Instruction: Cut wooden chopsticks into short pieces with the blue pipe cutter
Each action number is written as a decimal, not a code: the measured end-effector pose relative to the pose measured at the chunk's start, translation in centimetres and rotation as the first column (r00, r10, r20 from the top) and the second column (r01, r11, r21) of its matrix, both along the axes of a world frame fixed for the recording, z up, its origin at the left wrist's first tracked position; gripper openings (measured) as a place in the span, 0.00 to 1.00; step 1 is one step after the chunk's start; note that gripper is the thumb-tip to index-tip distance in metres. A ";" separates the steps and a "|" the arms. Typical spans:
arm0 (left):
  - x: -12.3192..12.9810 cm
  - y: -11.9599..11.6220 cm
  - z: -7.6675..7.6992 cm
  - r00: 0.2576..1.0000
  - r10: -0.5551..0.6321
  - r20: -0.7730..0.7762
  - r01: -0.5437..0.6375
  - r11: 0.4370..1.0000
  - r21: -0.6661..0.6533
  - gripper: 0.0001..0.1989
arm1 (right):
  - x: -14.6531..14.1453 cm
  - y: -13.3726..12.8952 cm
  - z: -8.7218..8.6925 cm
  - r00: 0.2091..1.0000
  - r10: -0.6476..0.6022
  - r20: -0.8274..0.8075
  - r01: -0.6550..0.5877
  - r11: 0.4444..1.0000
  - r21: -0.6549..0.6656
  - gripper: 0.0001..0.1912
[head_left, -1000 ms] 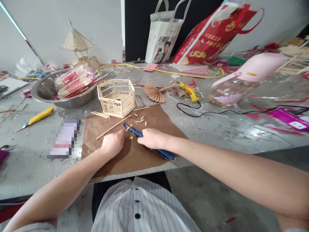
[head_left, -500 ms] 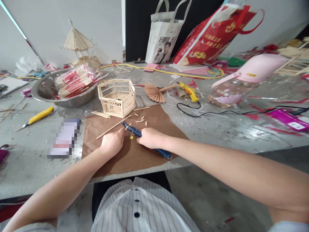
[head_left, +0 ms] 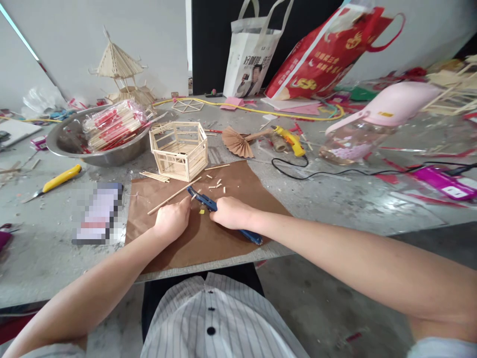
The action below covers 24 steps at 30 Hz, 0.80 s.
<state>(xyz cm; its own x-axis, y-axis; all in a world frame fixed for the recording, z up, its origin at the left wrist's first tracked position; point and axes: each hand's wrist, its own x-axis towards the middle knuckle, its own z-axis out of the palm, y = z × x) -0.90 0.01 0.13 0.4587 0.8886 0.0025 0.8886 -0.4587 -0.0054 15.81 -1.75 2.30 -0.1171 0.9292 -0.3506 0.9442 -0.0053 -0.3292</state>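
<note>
My right hand is closed around a long blue hand cutter, whose handle end sticks out below my palm. The head of this tool points up and left, toward my fingers on the other side. My left hand is pinched shut on a short wooden stick at the cutter's head; most of the stick is hidden by fingers. Beyond my left hand a longer wooden stick lies slantwise on the brown cloth. Several short cut stick pieces are scattered behind the cutter.
A six-sided stick frame stands at the cloth's back edge. Left are a yellow craft knife, a phone and a metal basin with packed sticks. Rightward lie a paper fan, a yellow glue gun and a bottle.
Both hands, the cutter and the short stick keep nearly the same positions. The whole view has shifted very slightly.
</note>
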 end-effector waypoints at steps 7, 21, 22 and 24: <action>0.0 -0.1 0.1 1.000 0.008 0.012 -0.008 1.000 0.008 0.17 | 0.0 0.0 0.1 1.000 -0.004 0.005 0.004 1.000 -0.002 0.18; -0.1 0.0 0.2 0.999 0.029 0.028 -0.028 1.000 -0.013 0.17 | 0.5 0.3 -0.5 0.988 -0.054 -0.146 0.043 0.996 -0.078 0.14; -0.1 0.0 0.2 0.999 0.041 0.034 -0.041 0.999 -0.013 0.17 | 0.7 0.3 -0.4 0.970 -0.101 -0.223 0.068 0.986 -0.153 0.13; -0.1 0.0 0.2 0.997 0.072 0.043 -0.071 0.997 -0.006 0.18 | 1.1 0.4 -0.3 0.907 -0.214 -0.362 0.113 0.953 -0.281 0.11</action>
